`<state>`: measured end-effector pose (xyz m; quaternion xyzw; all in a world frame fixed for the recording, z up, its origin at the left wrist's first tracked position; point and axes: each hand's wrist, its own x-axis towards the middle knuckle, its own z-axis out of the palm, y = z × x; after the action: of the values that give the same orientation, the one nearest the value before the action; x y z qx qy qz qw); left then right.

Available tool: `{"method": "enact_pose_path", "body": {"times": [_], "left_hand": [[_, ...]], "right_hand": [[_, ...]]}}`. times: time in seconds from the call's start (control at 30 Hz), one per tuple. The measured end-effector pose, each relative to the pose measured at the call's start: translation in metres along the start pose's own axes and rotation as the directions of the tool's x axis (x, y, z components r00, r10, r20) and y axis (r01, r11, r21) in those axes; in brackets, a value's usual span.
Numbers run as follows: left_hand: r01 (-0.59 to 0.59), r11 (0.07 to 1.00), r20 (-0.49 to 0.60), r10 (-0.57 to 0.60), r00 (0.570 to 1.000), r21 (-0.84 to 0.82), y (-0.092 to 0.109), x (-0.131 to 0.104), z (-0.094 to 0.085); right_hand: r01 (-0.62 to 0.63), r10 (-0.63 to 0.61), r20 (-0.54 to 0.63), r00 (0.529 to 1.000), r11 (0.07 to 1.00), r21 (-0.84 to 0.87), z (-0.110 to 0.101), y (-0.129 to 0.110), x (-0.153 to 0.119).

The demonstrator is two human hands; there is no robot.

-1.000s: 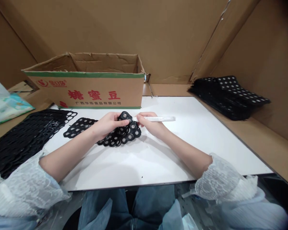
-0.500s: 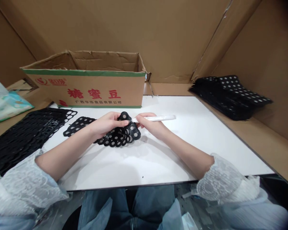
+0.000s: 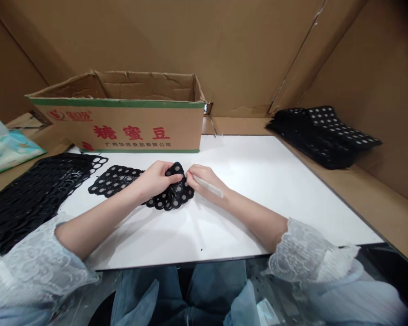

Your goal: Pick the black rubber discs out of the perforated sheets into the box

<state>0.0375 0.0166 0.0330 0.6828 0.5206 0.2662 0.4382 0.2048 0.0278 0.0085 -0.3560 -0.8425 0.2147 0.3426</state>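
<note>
My left hand (image 3: 159,180) is closed on the bunched end of a black sheet (image 3: 172,194) patterned with pale round dots, thumb on top. The rest of that dotted material (image 3: 114,179) lies flat on the white board, partly behind my left forearm. Held like a pen in my right hand (image 3: 204,179) is a slim white tool (image 3: 208,186). Its tip, hidden by my fingers, is at the right edge of the bunched sheet. I cannot make out what kind of tool it is.
An open cardboard box (image 3: 132,122) stands behind the hands. Black sheets with round holes (image 3: 34,194) are piled at the left, near a printed soft pack (image 3: 13,149). Another stack of black dotted sheets (image 3: 319,136) lies at the right. Cardboard walls (image 3: 238,59) enclose the white board (image 3: 258,163).
The white tool has swung round, its rear end now pointing down and toward me. My right hand has shifted slightly left, and the bunched sheet end has turned a little.
</note>
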Motion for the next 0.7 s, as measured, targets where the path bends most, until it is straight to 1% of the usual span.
{"method": "enact_pose_path", "body": {"times": [0.1, 0.2, 0.37, 0.47, 0.53, 0.57, 0.63, 0.7], "left_hand": [[0.007, 0.999, 0.017, -0.006, 1.0, -0.051, 0.0, 0.001, 0.0], [0.032, 0.991, 0.053, -0.025, 0.998, -0.13, 0.002, 0.001, 0.0], [0.081, 0.966, 0.164, -0.041, 0.986, -0.246, 0.001, 0.003, -0.001], [0.082, 0.967, 0.213, -0.03, 0.977, -0.241, 0.0, 0.005, -0.004], [0.039, 0.985, 0.187, -0.007, 0.982, -0.167, -0.001, 0.007, -0.007], [0.004, 0.994, 0.145, 0.012, 0.989, -0.107, -0.001, 0.008, -0.008], [-0.074, 0.997, 0.026, 0.073, 0.997, 0.028, -0.002, 0.009, -0.009], [-0.121, 0.988, -0.059, 0.127, 0.99, 0.093, -0.002, 0.009, -0.01]], "right_hand": [[-0.019, 0.017, -0.03, 0.999, 0.998, -0.052, 0.004, 0.0, 0.001], [-0.024, 0.02, -0.07, 0.997, 0.998, -0.06, 0.007, 0.002, 0.001], [-0.01, 0.003, -0.124, 0.992, 0.998, -0.058, 0.008, 0.007, 0.002], [-0.017, 0.009, -0.128, 0.992, 0.998, -0.063, 0.005, 0.006, 0.0], [-0.021, 0.013, -0.139, 0.99, 0.998, -0.061, 0.003, 0.002, -0.001], [-0.017, 0.009, -0.139, 0.99, 0.998, -0.058, 0.001, 0.0, -0.002], [0.005, -0.011, -0.124, 0.992, 0.999, -0.052, -0.002, -0.005, -0.004], [0.026, -0.031, -0.102, 0.994, 0.998, -0.05, -0.004, -0.008, -0.004]]}}
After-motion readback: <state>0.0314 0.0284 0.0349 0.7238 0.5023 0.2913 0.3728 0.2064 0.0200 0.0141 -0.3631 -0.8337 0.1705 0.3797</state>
